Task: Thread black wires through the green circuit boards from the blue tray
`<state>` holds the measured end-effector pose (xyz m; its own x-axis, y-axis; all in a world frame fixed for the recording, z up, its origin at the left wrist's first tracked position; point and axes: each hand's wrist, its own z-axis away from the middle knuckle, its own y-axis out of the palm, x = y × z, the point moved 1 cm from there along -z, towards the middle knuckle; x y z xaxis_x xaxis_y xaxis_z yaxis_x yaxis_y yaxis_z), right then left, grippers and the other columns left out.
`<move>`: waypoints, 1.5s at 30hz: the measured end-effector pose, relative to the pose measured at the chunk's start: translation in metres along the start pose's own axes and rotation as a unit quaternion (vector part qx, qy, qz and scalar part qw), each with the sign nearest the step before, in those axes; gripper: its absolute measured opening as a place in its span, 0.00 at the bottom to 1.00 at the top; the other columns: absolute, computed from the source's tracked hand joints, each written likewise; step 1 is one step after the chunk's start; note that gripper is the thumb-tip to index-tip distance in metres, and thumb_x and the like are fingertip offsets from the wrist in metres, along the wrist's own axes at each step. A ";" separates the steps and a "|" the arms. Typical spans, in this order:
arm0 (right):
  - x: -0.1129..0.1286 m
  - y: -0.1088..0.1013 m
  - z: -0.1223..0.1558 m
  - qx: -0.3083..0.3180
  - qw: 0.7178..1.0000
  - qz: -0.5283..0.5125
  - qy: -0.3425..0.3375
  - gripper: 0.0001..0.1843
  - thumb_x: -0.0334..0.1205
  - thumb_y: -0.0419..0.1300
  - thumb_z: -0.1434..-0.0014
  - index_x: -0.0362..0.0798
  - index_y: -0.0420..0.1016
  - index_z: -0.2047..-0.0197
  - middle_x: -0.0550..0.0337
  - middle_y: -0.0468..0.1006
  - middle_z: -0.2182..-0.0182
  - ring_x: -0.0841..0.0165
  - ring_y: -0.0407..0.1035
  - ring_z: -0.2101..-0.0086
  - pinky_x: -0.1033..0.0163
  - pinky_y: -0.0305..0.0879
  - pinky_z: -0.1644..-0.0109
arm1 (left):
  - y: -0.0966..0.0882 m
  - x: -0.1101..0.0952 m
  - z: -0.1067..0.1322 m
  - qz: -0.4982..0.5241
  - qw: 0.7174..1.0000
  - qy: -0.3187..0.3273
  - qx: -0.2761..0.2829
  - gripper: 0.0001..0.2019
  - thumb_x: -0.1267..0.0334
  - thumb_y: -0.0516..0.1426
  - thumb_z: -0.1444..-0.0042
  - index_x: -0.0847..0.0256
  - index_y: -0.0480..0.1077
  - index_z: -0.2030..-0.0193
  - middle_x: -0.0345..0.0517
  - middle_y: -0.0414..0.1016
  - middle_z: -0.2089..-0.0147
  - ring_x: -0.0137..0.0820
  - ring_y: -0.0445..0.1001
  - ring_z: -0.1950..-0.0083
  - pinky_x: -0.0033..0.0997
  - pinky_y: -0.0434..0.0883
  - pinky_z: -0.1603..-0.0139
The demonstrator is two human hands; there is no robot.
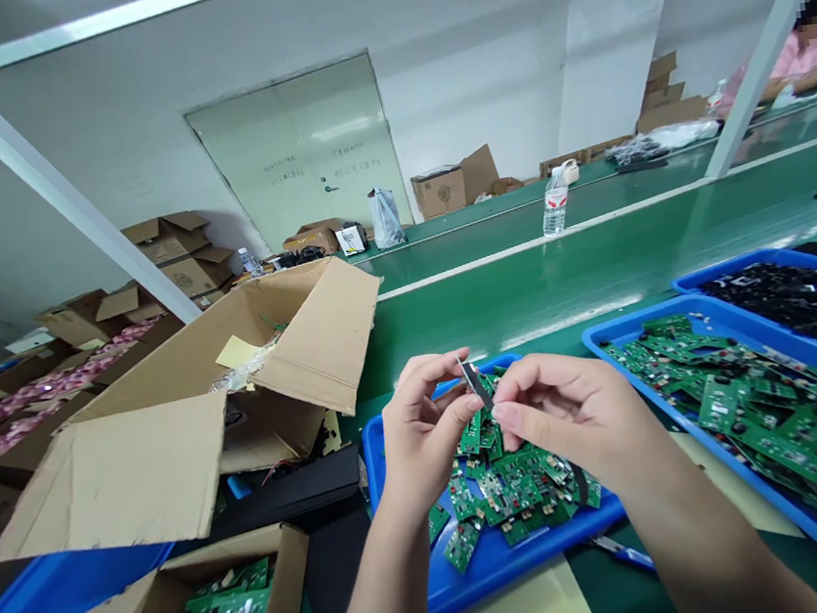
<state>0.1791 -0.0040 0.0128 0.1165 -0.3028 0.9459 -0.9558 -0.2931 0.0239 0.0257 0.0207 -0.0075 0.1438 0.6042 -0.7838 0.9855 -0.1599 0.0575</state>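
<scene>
My left hand (423,433) and my right hand (575,415) meet above a blue plastic tray (378,462). Between their fingertips they pinch a small black strip (474,385) with a pale metal end. Its exact kind is too small to tell. The tray below holds a loose heap of green circuit boards (510,492), and the hands hide part of the heap. A second blue tray (646,316) of green circuit boards (776,422) lies to the right of my right hand.
Beyond it, a blue tray (765,264) holds black parts. At left stand an open cardboard box (240,385) and a box of green boards (221,603). A green conveyor belt (527,308) runs behind, with a water bottle (554,203) and a co-worker in a pink sleeve (794,66) farther on.
</scene>
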 end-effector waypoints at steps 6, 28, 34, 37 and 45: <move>-0.007 -0.001 -0.008 0.028 0.996 -0.072 0.044 0.09 0.42 0.63 0.49 0.46 0.71 0.74 0.62 0.73 0.82 0.71 0.69 0.79 0.66 0.67 0.73 | -0.001 -0.007 0.000 0.000 0.999 0.006 0.036 0.15 0.63 0.65 0.51 0.55 0.76 0.54 0.45 0.71 0.62 0.31 0.75 0.60 0.28 0.75 0.63; -0.010 -0.019 -0.015 -0.057 0.923 0.241 -0.295 0.06 0.33 0.55 0.39 0.50 0.73 0.66 0.58 0.76 0.70 0.66 0.71 0.67 0.61 0.68 0.63 | -0.006 -0.022 0.002 -0.047 0.977 -0.094 0.188 0.14 0.55 0.60 0.46 0.59 0.78 0.56 0.49 0.68 0.65 0.30 0.69 0.66 0.26 0.71 0.70; -0.010 -0.030 -0.012 0.016 0.891 0.291 -0.349 0.07 0.31 0.53 0.38 0.50 0.72 0.62 0.55 0.75 0.67 0.66 0.71 0.64 0.61 0.70 0.61 | -0.008 -0.026 -0.004 -0.018 0.950 -0.129 0.284 0.17 0.50 0.56 0.44 0.60 0.80 0.65 0.51 0.71 0.69 0.34 0.70 0.66 0.32 0.73 0.68; -0.009 -0.035 -0.009 0.031 0.881 0.308 -0.357 0.09 0.28 0.52 0.38 0.50 0.71 0.61 0.55 0.74 0.65 0.67 0.71 0.63 0.61 0.70 0.60 | -0.008 -0.019 -0.003 0.038 0.940 -0.166 0.295 0.17 0.49 0.57 0.45 0.60 0.80 0.66 0.51 0.69 0.69 0.33 0.71 0.69 0.33 0.74 0.70; -0.008 -0.033 -0.006 0.041 0.870 0.337 -0.358 0.13 0.24 0.50 0.39 0.50 0.70 0.62 0.53 0.69 0.58 0.70 0.70 0.66 0.62 0.69 0.62 | -0.015 -0.017 -0.001 0.034 0.928 -0.198 0.315 0.16 0.50 0.57 0.45 0.60 0.80 0.65 0.50 0.70 0.69 0.32 0.71 0.69 0.32 0.74 0.70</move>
<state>0.2080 0.0132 0.0060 -0.2958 -0.9096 0.2917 -0.8535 0.1145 -0.5084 0.0089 0.0135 0.0051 0.0356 0.2623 -0.9643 0.7097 -0.6860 -0.1604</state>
